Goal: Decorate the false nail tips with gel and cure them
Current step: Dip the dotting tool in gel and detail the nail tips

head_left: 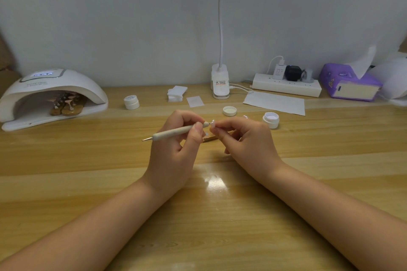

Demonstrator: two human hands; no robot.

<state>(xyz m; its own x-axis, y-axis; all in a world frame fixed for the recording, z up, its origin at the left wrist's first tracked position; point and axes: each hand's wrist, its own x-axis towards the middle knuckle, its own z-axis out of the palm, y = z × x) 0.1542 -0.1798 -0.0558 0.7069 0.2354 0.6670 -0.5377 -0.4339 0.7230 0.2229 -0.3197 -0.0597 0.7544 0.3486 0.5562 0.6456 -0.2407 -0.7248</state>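
False nail tip (212, 123), centre frame, pinched in the right hand's (244, 138) fingertips; left hand (174, 138) grips the dotting pen (176, 132), its tip touching the nail; likely light, stiff, slippery; best held by its edges.

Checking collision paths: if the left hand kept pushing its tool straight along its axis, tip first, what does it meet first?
The nail tip pinched by the right hand; the tool in the left hand already appears to touch it. Next, probably the right fingertips.
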